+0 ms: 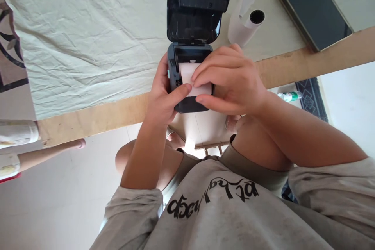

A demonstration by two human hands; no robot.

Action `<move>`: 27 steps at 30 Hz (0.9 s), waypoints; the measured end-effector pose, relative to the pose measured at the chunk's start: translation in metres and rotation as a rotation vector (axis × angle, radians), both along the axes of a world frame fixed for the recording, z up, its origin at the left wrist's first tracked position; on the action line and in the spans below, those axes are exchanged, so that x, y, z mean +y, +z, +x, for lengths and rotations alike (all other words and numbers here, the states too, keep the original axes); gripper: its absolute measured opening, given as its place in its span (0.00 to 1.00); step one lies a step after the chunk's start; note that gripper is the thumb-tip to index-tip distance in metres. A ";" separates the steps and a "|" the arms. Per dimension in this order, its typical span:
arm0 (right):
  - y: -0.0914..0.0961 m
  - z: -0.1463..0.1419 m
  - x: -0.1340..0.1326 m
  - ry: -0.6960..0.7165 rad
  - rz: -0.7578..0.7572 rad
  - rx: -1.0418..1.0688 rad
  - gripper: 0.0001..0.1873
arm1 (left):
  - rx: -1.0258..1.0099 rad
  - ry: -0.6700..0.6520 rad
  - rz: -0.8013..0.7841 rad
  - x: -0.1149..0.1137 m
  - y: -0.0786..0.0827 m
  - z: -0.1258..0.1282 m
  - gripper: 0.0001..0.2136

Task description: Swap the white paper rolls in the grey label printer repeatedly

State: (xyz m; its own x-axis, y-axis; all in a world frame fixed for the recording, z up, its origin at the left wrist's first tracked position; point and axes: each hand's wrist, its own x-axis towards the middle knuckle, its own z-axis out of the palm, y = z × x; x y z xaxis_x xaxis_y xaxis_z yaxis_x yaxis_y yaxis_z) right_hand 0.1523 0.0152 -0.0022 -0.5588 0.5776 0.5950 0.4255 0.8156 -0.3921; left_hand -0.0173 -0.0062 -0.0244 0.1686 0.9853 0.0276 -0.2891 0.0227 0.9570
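Observation:
A small black label printer (191, 105) is held at the table's front edge, its dark lid (195, 19) swung up. My left hand (164, 93) wraps round its left side, thumb resting on the white paper roll (187, 71) inside. From the right, my right hand (231, 78) reaches over the printer, with bent fingers and thumb on the paper roll. Those fingers partly cover the roll, so its right side is hidden. Beside the lid, a loose roll of white paper (241, 29) with a black core stands on the cloth, its end curling up.
A smartphone (316, 9) lies at the right of the table. Pale green cloth (88, 39) covers the tabletop, leaving a bare wooden edge (96, 121). Below right, a bottle (290, 96) lies near a dark patterned mat (312, 97). Another person's leg (49, 154) shows at lower left.

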 end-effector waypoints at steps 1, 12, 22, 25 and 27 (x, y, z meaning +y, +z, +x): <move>0.001 0.002 0.001 -0.028 -0.022 0.063 0.05 | 0.011 -0.004 -0.004 0.000 0.000 0.000 0.21; 0.001 0.009 0.007 -0.152 -0.375 0.503 0.19 | 0.002 -0.058 0.040 0.004 -0.011 -0.006 0.27; -0.009 0.007 0.009 -0.020 -0.697 0.117 0.33 | -0.051 -0.028 0.025 0.001 -0.004 -0.001 0.24; -0.011 0.006 0.010 0.006 -0.727 0.112 0.36 | -0.030 0.012 -0.041 -0.002 0.000 0.001 0.16; -0.011 0.006 0.011 -0.023 -0.725 0.094 0.35 | -0.021 0.031 -0.085 -0.004 0.002 0.002 0.13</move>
State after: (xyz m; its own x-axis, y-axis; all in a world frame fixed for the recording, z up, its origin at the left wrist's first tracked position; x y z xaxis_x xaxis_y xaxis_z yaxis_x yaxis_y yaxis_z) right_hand 0.1582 0.0262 -0.0132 -0.5069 0.8557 0.1040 0.3771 0.3286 -0.8659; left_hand -0.0156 -0.0097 -0.0226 0.1386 0.9889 -0.0534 -0.3110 0.0946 0.9457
